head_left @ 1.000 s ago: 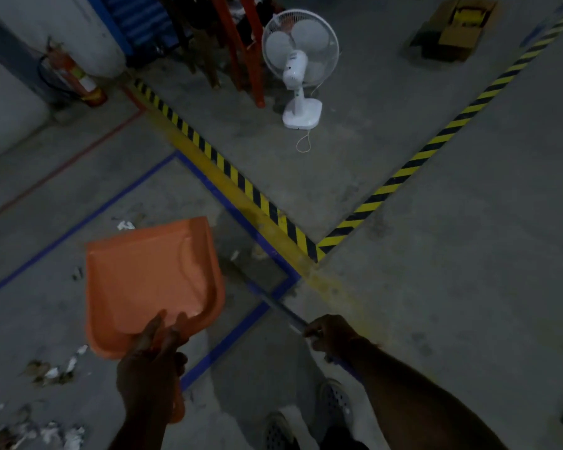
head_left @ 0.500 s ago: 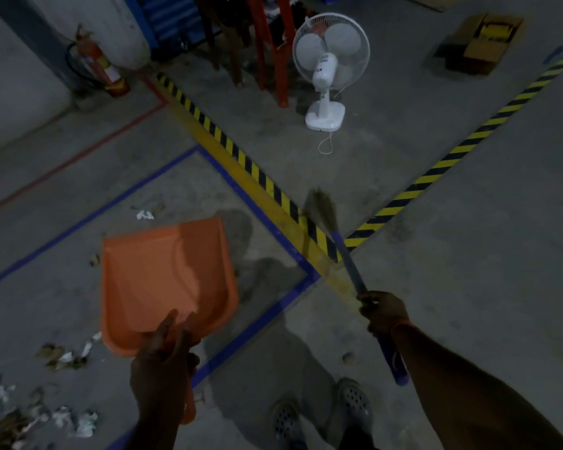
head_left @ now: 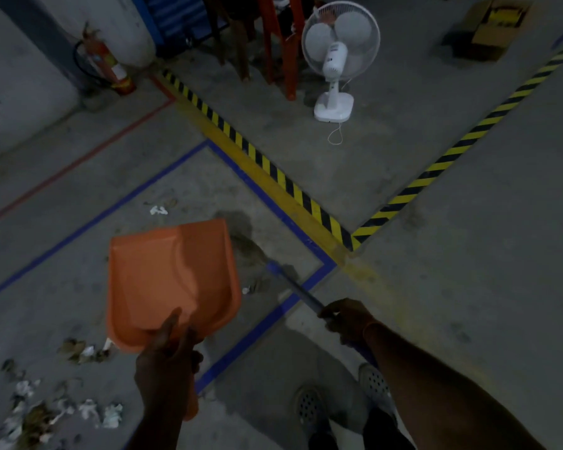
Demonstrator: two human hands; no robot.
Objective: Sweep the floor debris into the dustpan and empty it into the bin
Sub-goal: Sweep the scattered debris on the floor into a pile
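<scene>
- Gripping the handle of the orange dustpan point(head_left: 173, 280), the left hand point(head_left: 166, 362) has its fingers curled round the handle and the thumb laid along the pan's back edge.
- The dustpan is held above the floor point(head_left: 468, 287), its open mouth pointing away from the person; nothing can be made out inside it.
- The right hand point(head_left: 346, 319) is closed round the blue handle of the broom point(head_left: 293, 287), which slants up and to the left from the hand.
- The broom's bristle end lies just beside the dustpan's right edge and looks blurred; whether it touches the floor cannot be told.
- Debris point(head_left: 46, 414) of paper scraps and dry leaves lies on the floor at lower left, to the left of the left arm; a smaller clump sits just below the dustpan's near left corner.
- One white scrap point(head_left: 158, 210) lies beyond the dustpan's mouth, and another small one just off its right side.
- Blue tape point(head_left: 264, 326) marks a corner on the floor between the two hands.
- Yellow-and-black hazard tape point(head_left: 273, 172) runs diagonally beyond it.
- A white fan point(head_left: 337, 60) stands farther off.
- A red extinguisher point(head_left: 109, 68) stands by the wall at upper left.
- A cardboard box point(head_left: 494, 30) sits at upper right.
- The person's shoes point(head_left: 309, 405) show at the bottom edge.
</scene>
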